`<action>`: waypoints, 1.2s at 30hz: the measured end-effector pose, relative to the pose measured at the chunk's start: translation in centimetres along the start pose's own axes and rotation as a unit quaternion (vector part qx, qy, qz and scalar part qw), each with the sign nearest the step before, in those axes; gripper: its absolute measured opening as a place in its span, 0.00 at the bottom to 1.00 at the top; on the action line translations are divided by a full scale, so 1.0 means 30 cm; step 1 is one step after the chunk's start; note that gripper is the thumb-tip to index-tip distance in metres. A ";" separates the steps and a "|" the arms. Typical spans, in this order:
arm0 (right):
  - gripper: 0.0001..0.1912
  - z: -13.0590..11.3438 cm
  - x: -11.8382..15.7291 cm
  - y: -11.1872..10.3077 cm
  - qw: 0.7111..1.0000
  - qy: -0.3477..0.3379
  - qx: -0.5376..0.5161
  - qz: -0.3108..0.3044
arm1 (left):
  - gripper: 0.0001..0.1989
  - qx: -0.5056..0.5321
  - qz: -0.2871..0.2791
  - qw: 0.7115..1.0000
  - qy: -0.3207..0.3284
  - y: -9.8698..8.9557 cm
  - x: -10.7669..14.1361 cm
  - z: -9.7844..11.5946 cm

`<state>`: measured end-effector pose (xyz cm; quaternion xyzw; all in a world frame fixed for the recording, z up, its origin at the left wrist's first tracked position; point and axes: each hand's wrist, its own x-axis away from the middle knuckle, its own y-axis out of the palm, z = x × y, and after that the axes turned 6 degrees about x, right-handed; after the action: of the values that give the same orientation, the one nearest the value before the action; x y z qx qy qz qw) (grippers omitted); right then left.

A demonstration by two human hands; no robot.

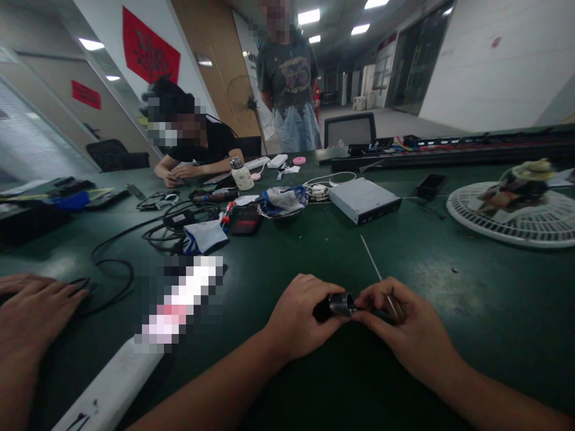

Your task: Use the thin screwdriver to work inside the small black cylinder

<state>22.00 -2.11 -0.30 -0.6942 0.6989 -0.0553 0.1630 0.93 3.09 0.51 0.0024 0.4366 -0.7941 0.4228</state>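
My left hand (300,317) is closed around a short black cylinder (341,304), held just above the green table with its open end facing right. My right hand (413,326) holds a screwdriver (395,308) between its fingers, the thin metal shaft pointing up and away from me. Its thumb and forefinger are pinched together at the cylinder's mouth, on something small that I cannot make out. Both hands meet at the cylinder.
Another person's hand (40,305) lies at the left beside a black cable (128,281). Ahead are a grey disc drive (362,197), a white fan grille (539,230), a glove (206,236) and a bottle (242,178). One person sits opposite; another stands behind.
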 end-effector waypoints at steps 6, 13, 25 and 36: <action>0.14 0.007 0.005 0.007 0.999 -0.003 -0.054 0.001 | 0.14 -0.002 0.007 1.000 -0.001 0.000 0.001 0.004; 0.13 0.016 0.004 0.015 0.999 -0.010 -0.037 -0.005 | 0.16 0.000 0.009 1.000 -0.003 -0.003 -0.002 0.010; 0.13 0.001 0.012 0.004 1.000 0.001 0.013 0.005 | 0.15 0.008 0.001 1.000 0.006 -0.001 0.001 0.003; 0.12 -0.004 0.014 0.006 0.995 0.011 0.097 0.014 | 0.13 -0.011 -0.028 0.998 0.050 0.008 0.007 -0.006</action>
<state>21.80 -2.54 -0.31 -0.6644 0.7017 -0.1285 0.2228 0.89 3.01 0.16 0.0253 0.4654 -0.8000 0.3779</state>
